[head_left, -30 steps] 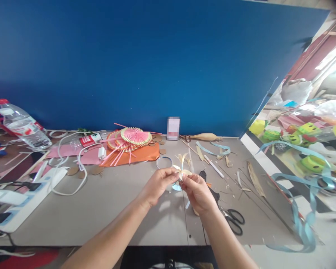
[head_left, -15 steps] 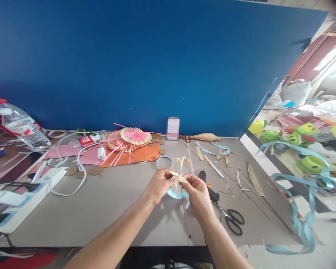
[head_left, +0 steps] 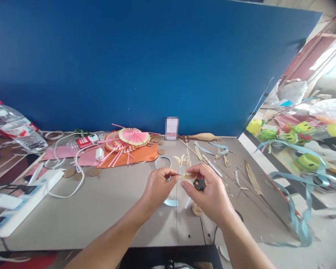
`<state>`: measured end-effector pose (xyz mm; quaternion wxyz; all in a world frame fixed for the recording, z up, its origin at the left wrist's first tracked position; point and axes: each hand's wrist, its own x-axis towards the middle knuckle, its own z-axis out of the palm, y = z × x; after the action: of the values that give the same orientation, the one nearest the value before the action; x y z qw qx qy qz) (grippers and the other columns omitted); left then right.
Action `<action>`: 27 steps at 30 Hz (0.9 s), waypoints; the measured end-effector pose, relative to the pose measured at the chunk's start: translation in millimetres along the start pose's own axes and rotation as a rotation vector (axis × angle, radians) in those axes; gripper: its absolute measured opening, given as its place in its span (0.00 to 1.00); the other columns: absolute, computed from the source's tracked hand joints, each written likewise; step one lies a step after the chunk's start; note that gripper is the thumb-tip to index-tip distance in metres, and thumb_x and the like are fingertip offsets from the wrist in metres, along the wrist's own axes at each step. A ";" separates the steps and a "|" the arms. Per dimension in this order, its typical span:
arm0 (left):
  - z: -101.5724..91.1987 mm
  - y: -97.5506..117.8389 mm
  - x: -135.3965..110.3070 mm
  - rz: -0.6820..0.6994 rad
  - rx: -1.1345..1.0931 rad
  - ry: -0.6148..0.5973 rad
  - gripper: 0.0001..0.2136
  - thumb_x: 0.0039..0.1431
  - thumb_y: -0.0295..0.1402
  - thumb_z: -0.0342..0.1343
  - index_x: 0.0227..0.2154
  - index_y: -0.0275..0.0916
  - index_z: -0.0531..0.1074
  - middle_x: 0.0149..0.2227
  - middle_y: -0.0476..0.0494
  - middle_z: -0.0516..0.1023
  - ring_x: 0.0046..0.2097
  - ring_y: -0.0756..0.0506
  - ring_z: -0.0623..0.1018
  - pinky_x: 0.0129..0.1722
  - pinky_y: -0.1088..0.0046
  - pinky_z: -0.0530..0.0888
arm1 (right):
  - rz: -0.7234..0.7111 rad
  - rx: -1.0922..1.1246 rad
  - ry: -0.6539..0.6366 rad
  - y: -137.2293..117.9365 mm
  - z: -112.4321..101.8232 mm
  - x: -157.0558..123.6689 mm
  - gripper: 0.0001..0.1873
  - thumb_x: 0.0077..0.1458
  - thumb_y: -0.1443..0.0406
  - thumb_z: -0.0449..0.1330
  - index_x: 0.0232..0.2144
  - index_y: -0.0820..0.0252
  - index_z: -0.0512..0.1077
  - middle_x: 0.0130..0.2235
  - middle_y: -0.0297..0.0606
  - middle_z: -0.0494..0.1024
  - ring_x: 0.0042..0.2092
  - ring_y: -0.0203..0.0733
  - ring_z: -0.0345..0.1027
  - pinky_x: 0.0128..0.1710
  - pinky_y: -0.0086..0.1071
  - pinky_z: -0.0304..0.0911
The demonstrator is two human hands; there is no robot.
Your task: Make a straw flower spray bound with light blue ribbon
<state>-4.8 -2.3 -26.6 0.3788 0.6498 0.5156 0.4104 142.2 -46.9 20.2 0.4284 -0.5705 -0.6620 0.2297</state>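
My left hand (head_left: pixel 158 185) is closed in a pinch on a small cream leaf-shaped craft piece (head_left: pixel 187 175) with a thin light blue stem, held just above the grey table (head_left: pixel 106 209). My right hand (head_left: pixel 211 196) is wrapped round a black glue gun with an orange trigger (head_left: pixel 199 184), its tip close to the cream piece. The gun's dark cord (head_left: pixel 202 228) runs down toward the table's near edge. A short strip of light blue ribbon (head_left: pixel 171 202) lies under my hands.
Pink pleated paper fans (head_left: pixel 132 136) on orange paper (head_left: pixel 145 153), a clear tape ring (head_left: pixel 162 162), a water bottle (head_left: pixel 16 129), a white power strip (head_left: pixel 19 201) with cables, long blue ribbon (head_left: pixel 301 220) at right, leaf strips (head_left: pixel 252 175). A blue board (head_left: pixel 156 67) stands behind.
My right hand let go of the cream piece, picked the glue gun up off the table and brought it to the piece. My left hand kept its hold.
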 end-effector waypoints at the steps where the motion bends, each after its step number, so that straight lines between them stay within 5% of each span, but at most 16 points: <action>1: 0.0 1.6 -0.8 0.020 0.017 0.002 0.08 0.45 0.35 0.52 0.24 0.37 0.73 0.24 0.48 0.73 0.28 0.50 0.69 0.29 0.75 0.65 | -0.023 -0.031 0.011 -1.7 0.2 -0.7 0.11 0.44 0.61 0.58 0.32 0.58 0.67 0.31 0.36 0.69 0.34 0.40 0.61 0.35 0.33 0.57; 7: -2.0 6.5 -4.0 0.127 0.114 0.021 0.07 0.46 0.34 0.52 0.23 0.38 0.73 0.23 0.49 0.72 0.26 0.50 0.68 0.27 0.76 0.64 | -0.118 -0.131 0.033 2.6 -0.6 1.9 0.03 0.45 0.66 0.57 0.27 0.57 0.68 0.28 0.37 0.69 0.33 0.41 0.61 0.33 0.33 0.57; 13: -5.2 10.9 -4.4 0.130 0.123 -0.028 0.06 0.46 0.33 0.52 0.23 0.39 0.73 0.24 0.49 0.74 0.27 0.51 0.69 0.28 0.77 0.64 | -0.068 -0.075 -0.011 4.4 -6.3 7.9 0.03 0.46 0.66 0.56 0.25 0.57 0.69 0.27 0.35 0.69 0.31 0.38 0.60 0.32 0.31 0.56; 19: -11.3 15.9 -1.9 0.012 0.061 -0.230 0.08 0.46 0.35 0.52 0.25 0.39 0.74 0.26 0.49 0.76 0.28 0.49 0.71 0.26 0.77 0.64 | 0.034 0.178 -0.234 8.8 -11.7 15.3 0.07 0.45 0.64 0.57 0.28 0.58 0.74 0.25 0.34 0.70 0.22 0.32 0.54 0.22 0.27 0.52; 27: -13.4 22.0 -3.5 0.016 -0.025 -0.339 0.07 0.45 0.34 0.53 0.23 0.37 0.74 0.25 0.48 0.76 0.29 0.48 0.72 0.29 0.76 0.65 | 0.047 0.255 -0.436 7.7 -20.2 20.6 0.07 0.46 0.65 0.56 0.25 0.60 0.74 0.20 0.33 0.67 0.21 0.31 0.53 0.20 0.25 0.50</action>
<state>-9.7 -8.9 -1.9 0.4651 0.7091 0.4340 0.3042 163.6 -29.2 31.0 0.3385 -0.4639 -0.6909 0.4391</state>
